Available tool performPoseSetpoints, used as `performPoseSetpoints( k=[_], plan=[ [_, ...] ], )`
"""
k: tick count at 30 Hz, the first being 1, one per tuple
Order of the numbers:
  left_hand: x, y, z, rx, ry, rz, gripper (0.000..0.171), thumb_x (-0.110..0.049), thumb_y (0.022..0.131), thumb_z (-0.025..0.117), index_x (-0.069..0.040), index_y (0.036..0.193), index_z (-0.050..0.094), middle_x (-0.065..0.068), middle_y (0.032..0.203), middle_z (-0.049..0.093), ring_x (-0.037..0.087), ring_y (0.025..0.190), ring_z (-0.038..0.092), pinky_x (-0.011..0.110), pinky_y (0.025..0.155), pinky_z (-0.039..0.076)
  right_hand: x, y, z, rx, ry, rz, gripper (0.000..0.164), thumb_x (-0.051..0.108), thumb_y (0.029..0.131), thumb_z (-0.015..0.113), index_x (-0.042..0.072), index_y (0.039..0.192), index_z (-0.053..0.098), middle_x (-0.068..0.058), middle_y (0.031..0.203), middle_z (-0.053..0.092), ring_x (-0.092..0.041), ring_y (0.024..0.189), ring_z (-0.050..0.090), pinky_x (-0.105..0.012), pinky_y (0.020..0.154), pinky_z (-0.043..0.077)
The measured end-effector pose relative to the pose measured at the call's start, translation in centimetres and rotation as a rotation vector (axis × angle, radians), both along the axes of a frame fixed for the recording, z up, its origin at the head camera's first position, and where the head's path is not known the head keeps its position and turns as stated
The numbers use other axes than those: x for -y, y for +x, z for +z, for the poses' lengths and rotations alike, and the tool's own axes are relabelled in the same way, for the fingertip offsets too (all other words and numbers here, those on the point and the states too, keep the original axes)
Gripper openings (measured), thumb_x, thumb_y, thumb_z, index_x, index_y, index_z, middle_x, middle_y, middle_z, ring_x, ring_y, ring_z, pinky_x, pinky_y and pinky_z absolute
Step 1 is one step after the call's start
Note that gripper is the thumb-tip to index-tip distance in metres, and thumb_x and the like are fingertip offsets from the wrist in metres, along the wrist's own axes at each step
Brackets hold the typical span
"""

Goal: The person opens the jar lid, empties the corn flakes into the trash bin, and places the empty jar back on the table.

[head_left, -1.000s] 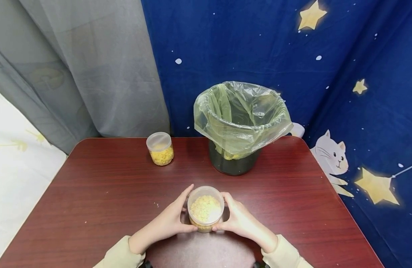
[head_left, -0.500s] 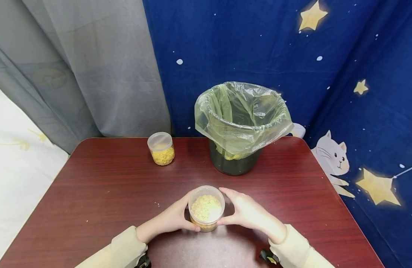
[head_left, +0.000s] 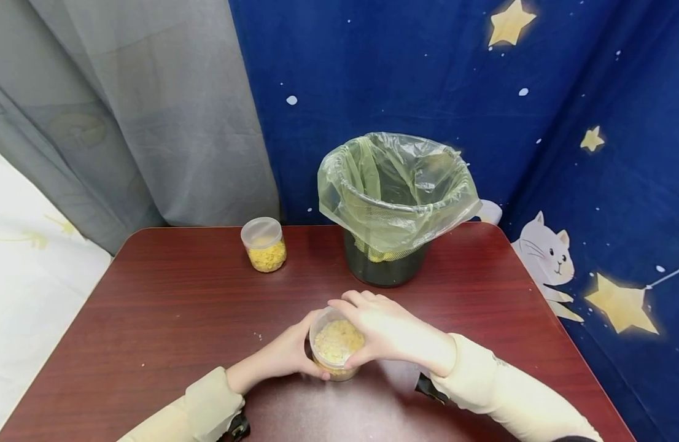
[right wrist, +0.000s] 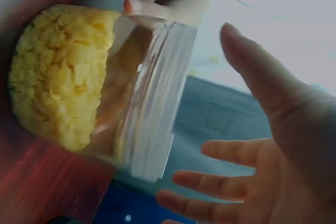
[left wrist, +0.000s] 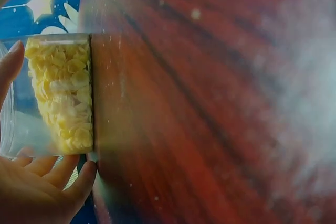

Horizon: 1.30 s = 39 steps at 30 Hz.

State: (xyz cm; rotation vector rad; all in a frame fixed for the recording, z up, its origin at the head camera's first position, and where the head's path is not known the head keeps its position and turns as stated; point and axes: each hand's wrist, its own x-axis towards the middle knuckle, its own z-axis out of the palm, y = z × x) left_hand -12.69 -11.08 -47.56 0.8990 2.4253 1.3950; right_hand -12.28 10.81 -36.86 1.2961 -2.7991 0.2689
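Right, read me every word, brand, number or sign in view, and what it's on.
No readable text in view.
Near jar and far jar: no label visible.
Bin and bag: none visible.
Blue curtain: printed stars and cat, no lettering seen.
Right sleeve: small dark mark, too small to read; can't tell if it's lettering.

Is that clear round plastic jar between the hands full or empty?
Neither: the jar is partly filled; the right wrist view shows thin yellow flakes below clear space.

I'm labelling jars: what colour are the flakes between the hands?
Yellow flakes, clearest in the right wrist view.
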Motion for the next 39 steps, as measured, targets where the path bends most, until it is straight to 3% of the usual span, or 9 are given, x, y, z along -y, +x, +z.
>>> performPoseSetpoints(
  k=[10, 18, 23, 33, 39],
  plan=[
    [0.0, 0.0, 0.2, -0.001, -0.048, 0.0, 0.102, -0.041, 0.051, 0.085, -0.023, 0.135, 0.029, -0.008, 0.12, 0.049, 0.009, 0.105, 0.048, 0.029, 0.089, 0.039, 2.4, 0.0, 0.7, -0.071, 0.204, 0.004, 0.086, 0.061, 0.046, 0.076, 0.021, 0.118, 0.051, 0.002, 0.098, 0.048, -0.017, 0.078, 0.047, -0.03, 0.06, 0.042],
    [0.3, -0.2, 0.1, -0.002, -0.068, -0.018, 0.094, -0.043, 0.051, 0.084, -0.025, 0.13, 0.037, -0.01, 0.114, 0.052, 0.009, 0.103, 0.05, 0.03, 0.088, 0.039, 3.6, -0.1, 1.4, -0.004, 0.311, -0.007, 0.08, 0.06, 0.048, 0.077, 0.024, 0.115, 0.053, 0.003, 0.092, 0.046, -0.017, 0.072, 0.046, -0.029, 0.056, 0.041],
    [0.3, -0.4, 0.3, -0.004, -0.091, -0.024, 0.093, -0.045, 0.05, 0.084, -0.024, 0.127, 0.038, -0.011, 0.111, 0.053, 0.008, 0.1, 0.051, 0.029, 0.086, 0.04, 4.0, -0.3, 1.4, -0.05, 0.372, -0.008, 0.079, 0.063, 0.047, 0.075, 0.026, 0.113, 0.053, 0.004, 0.091, 0.048, -0.019, 0.07, 0.05, -0.03, 0.058, 0.042],
    [-0.1, -1.5, 0.0, -0.017, -0.048, -0.129, 0.084, -0.041, 0.049, 0.086, -0.021, 0.12, 0.044, -0.007, 0.109, 0.053, 0.009, 0.099, 0.052, 0.028, 0.086, 0.041, 3.8, -0.8, 1.3, -0.103, 0.347, 0.076, 0.077, 0.062, 0.045, 0.075, 0.024, 0.109, 0.057, 0.004, 0.088, 0.049, -0.018, 0.065, 0.049, -0.028, 0.055, 0.042],
    [-0.2, -2.0, 0.1, -0.126, -0.121, -0.142, 0.084, -0.047, 0.047, 0.084, -0.021, 0.117, 0.048, -0.01, 0.105, 0.054, 0.006, 0.096, 0.051, 0.026, 0.084, 0.041, 3.4, -1.1, 0.9, -0.125, 0.301, 0.127, 0.078, 0.063, 0.044, 0.074, 0.022, 0.109, 0.057, 0.004, 0.085, 0.048, -0.017, 0.064, 0.047, -0.027, 0.055, 0.041]
  ],
)
